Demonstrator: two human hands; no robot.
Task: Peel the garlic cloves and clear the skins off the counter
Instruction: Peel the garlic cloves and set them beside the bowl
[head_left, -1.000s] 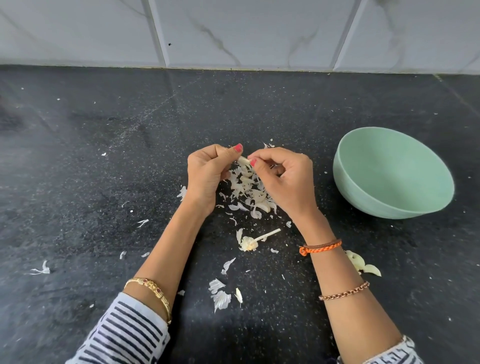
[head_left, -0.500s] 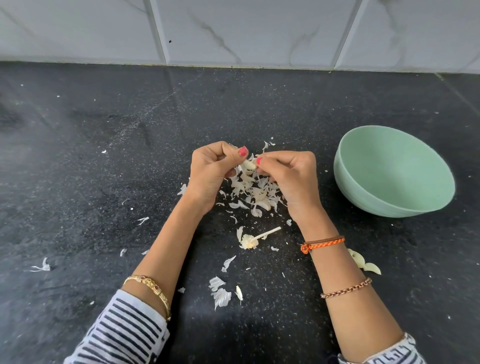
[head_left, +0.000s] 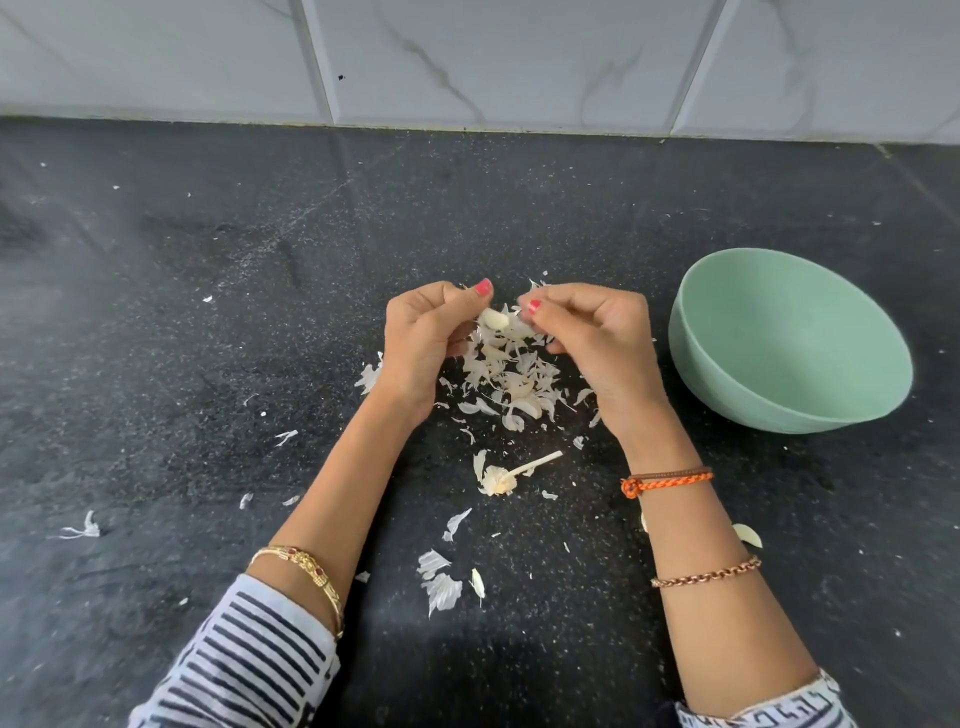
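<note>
A: How many hands are over the black speckled stone counter (head_left: 156, 364)?

B: Two. The left hand (head_left: 421, 348) has its fingers curled in and pinches a pale, smooth garlic clove (head_left: 493, 318) between thumb and fingertips. The right hand (head_left: 597, 343) is curled too, its thumb and forefinger closed just beside the clove's far end; whether they grip the clove itself or a flake of skin on it, I cannot tell.

A: Where is the clove held?

B: Above a heap of white papery garlic skins (head_left: 511, 382), which lies on the counter between the two wrists.

A: Only one heap?

B: One heap, with loose flakes strewn around it, too many to count. Nearer the person lies one bare garlic stalk with its dried root base (head_left: 506, 475), and below that a small cluster of larger skin scraps (head_left: 441, 582). One more pale piece (head_left: 748, 535) peeks out past the right forearm; clove or skin, I cannot tell.

A: Containers?

B: One, a round pale green bowl (head_left: 789, 338), standing on the counter to the right of the right hand, apart from it. The part of its inside that shows holds nothing.

A: Behind it all?

B: A white marbled tile wall (head_left: 493, 57).
</note>
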